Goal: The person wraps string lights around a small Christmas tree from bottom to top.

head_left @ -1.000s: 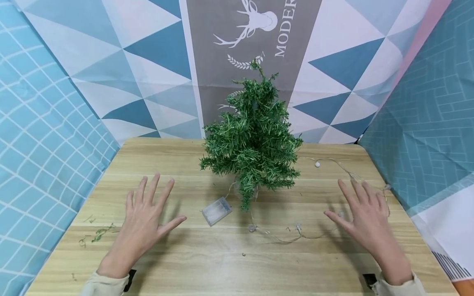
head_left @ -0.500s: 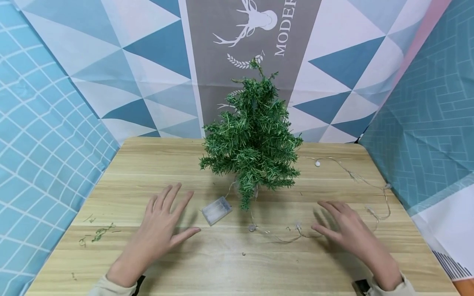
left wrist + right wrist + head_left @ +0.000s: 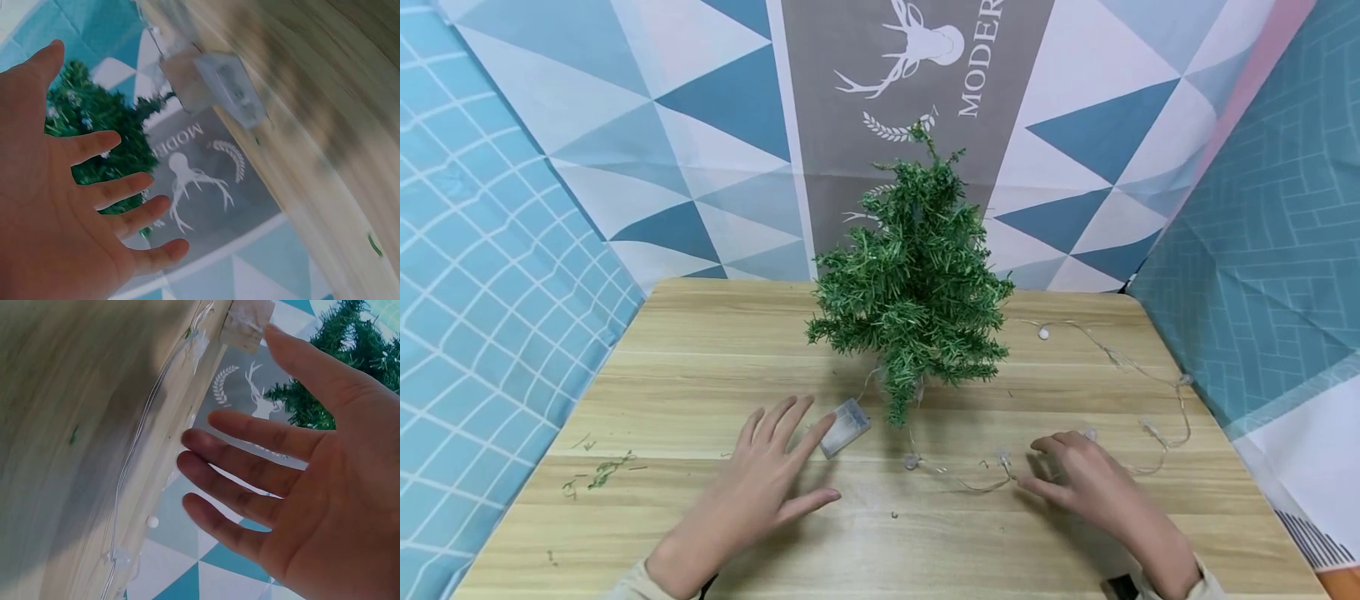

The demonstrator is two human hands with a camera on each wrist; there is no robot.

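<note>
A small green artificial Christmas tree (image 3: pixel 913 283) stands upright at the middle of the table. In front of it lies a clear battery box (image 3: pixel 847 428), joined by a thin wire to a string of lights (image 3: pixel 977 487) that runs right and loops back along the table's right side. My left hand (image 3: pixel 767 475) hovers beside the battery box with fingers spread, its index fingertip overlapping the box in the head view. Over the light string, my right hand (image 3: pixel 1082 479) has its fingers gently bent, thumb near the wire. In the right wrist view its palm (image 3: pixel 325 506) holds nothing.
Green needle scraps (image 3: pixel 606 473) lie on the left of the wooden table (image 3: pixel 700 325). A patterned backdrop (image 3: pixel 715 150) rises behind the tree, with blue cloths on both sides. The tree's base (image 3: pixel 187 78) shows in the left wrist view.
Both hands have moved inward and toward the front edge, the left up to the battery box, the right over the wire. The right fingers bend more. Tree, box and lights have stayed put.
</note>
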